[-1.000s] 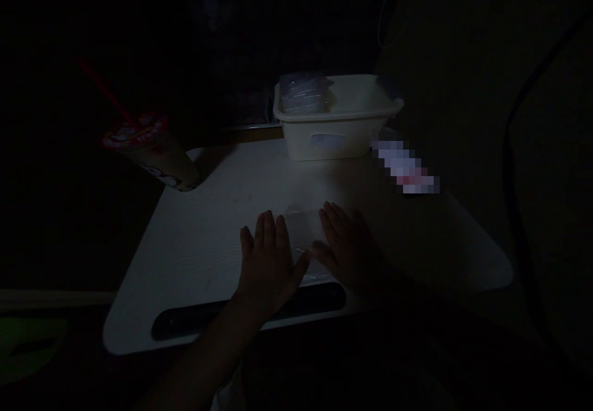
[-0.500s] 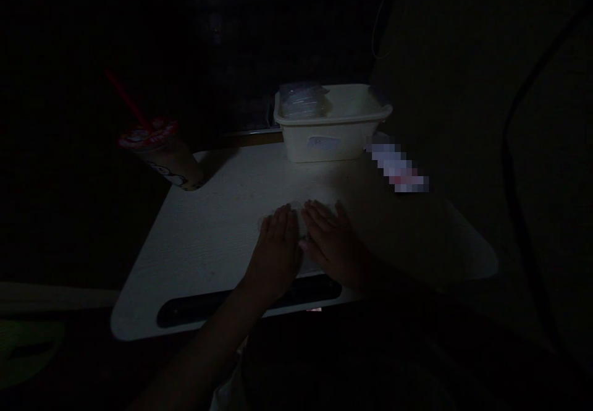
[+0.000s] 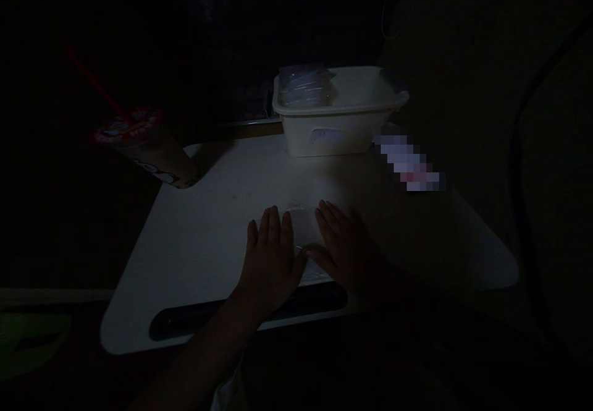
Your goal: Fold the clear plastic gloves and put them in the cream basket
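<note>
A thin see-through plastic piece, perhaps a bag (image 3: 303, 225), lies flat on the white table (image 3: 213, 213), partly covered by my hands. My left hand (image 3: 271, 253) rests palm down on its left side, fingers spread. On its right side lies my right hand (image 3: 340, 244), also flat with the fingers stretched out. The two thumbs almost meet near the front of the plastic. Dim light hides the plastic's exact outline and whatever is under my palms.
Behind my hands stands a cream plastic tub (image 3: 331, 133) holding clear plastic packets (image 3: 303, 86). A lidded drink cup (image 3: 152, 151) with a red straw is at the left edge. A blurred-out item (image 3: 410, 164) lies right of the tub. A dark slot (image 3: 199, 318) runs along the front edge.
My hands have slid apart over the plastic, the left one going left and the right one slightly right. More of the plastic shows between them. The view has shifted a little.
</note>
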